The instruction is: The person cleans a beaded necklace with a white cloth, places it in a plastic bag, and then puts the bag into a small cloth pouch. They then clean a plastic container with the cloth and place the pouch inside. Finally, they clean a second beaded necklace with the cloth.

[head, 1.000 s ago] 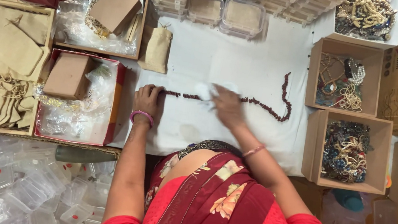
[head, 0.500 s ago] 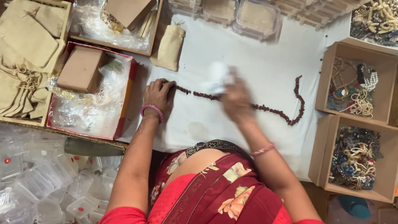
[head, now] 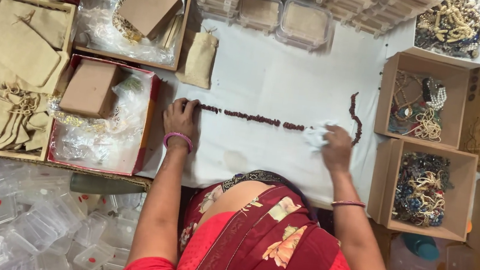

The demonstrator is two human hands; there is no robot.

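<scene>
A long strand of dark red-brown beads (head: 254,118) lies stretched across a white cloth-covered table (head: 271,78), curling upward at its right end (head: 355,115). My left hand (head: 181,118), with a pink bangle on the wrist, presses down on the strand's left end. My right hand (head: 336,148) grips a crumpled white cloth (head: 316,135) and holds it on the beads near the strand's right part.
Cardboard boxes of mixed bead jewellery (head: 417,105) (head: 423,185) stand at the right. A small jute pouch (head: 199,58) lies at the back, with lidded plastic containers (head: 305,22) behind. Left are a red box (head: 102,115), jute bags (head: 6,73) and clear plastic cases (head: 27,225).
My right hand has slid the white cloth along the strand from its middle to its right part. The left hand has stayed on the left end.
</scene>
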